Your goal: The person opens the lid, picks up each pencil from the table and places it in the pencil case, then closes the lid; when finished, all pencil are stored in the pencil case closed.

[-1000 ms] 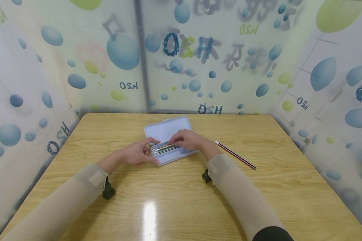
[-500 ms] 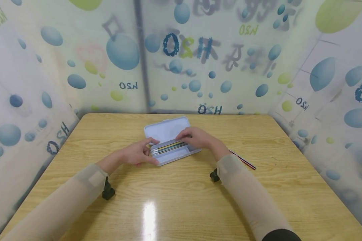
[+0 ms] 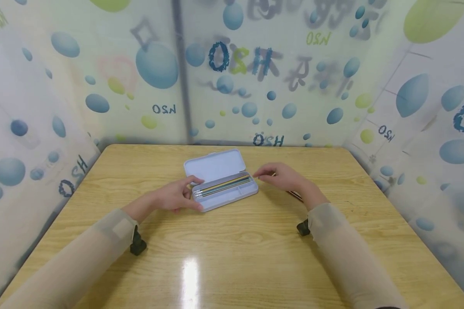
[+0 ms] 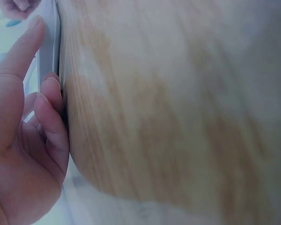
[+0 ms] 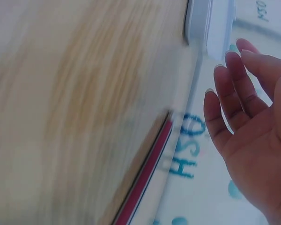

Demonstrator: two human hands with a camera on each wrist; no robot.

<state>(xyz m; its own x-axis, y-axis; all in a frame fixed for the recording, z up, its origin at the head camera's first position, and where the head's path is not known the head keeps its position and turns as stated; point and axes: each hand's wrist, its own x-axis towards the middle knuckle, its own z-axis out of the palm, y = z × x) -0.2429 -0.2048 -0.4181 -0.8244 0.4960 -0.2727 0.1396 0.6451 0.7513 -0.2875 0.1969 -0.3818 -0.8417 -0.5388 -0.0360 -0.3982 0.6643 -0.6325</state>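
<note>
A pale pencil case (image 3: 225, 198) lies with its lid (image 3: 215, 165) raised toward the back of the table. Several striped pencils (image 3: 223, 186) fill its rear compartment, silvery ends to the left. My left hand (image 3: 175, 196) grips the case's left end, thumb at the front corner and index finger at the back. Just off the right end hovers my right hand (image 3: 284, 177), fingers loosely bent and holding nothing in the right wrist view. Beneath it on the table is a red-and-dark striped pencil (image 5: 147, 176), mostly hidden by the hand and wrist in the head view.
The wooden table (image 3: 232, 240) reflects a bright light near its front. Behind it and at both sides hang printed curtains (image 3: 232, 86) with blue and green dots, close to the table's edges.
My right hand has left the pencils in the case and moved right, past its end, over the loose pencil. The left hand stays in place on the case.
</note>
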